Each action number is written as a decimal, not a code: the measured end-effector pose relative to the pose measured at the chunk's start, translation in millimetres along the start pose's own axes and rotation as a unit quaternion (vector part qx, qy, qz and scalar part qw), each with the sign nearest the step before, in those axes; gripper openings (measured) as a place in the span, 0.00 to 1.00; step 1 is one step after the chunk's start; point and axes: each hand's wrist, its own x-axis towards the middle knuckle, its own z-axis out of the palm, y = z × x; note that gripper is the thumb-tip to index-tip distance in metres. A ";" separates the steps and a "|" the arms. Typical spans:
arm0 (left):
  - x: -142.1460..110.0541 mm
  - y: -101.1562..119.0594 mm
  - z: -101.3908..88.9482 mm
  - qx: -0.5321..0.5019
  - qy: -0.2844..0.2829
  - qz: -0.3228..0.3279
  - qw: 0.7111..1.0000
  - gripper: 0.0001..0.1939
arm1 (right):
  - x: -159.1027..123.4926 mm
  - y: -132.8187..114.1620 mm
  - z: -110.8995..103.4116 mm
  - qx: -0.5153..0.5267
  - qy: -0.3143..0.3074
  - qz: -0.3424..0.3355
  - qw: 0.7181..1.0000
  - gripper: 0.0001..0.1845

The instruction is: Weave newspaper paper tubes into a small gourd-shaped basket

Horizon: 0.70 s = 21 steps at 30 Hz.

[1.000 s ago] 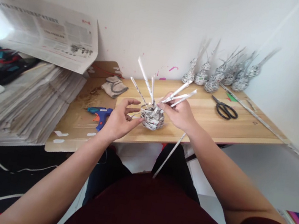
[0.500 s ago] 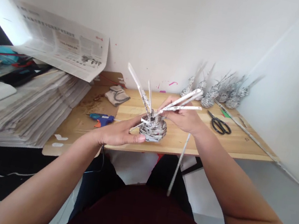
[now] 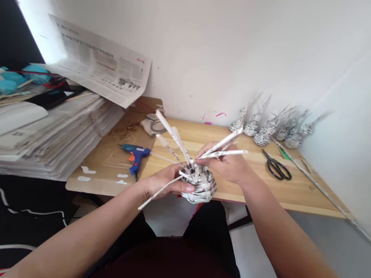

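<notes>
My left hand (image 3: pixel 164 182) is closed around the side of a small round woven newspaper piece (image 3: pixel 204 189), with the thumb across its front. Rolled newspaper tubes (image 3: pixel 229 153) fan up and out of its top, and one thin tube (image 3: pixel 157 195) points down across the left hand. At the top of the weave, my right hand (image 3: pixel 229 165) pinches the tubes at their base; some of its fingers are hidden behind them.
A blue glue gun (image 3: pixel 137 155) lies on cardboard at left, near a cloth glove (image 3: pixel 152 126). Stacked newspapers (image 3: pixel 64 136) stand further left. Black scissors (image 3: pixel 276 167), a long paper tube (image 3: pixel 324 187) and several woven newspaper figures (image 3: pixel 263 132) are at right on the wooden table (image 3: pixel 307 201).
The woven piece has tilted and come lower and nearer to me. One thin tube now hangs over my left hand, and the tube that hung below my right hand is gone from there.
</notes>
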 end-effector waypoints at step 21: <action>18.7 4.8 -1.1 0.139 0.210 0.100 0.963 0.40 | -48.9 57.2 -35.5 -0.111 0.174 0.195 0.959 0.43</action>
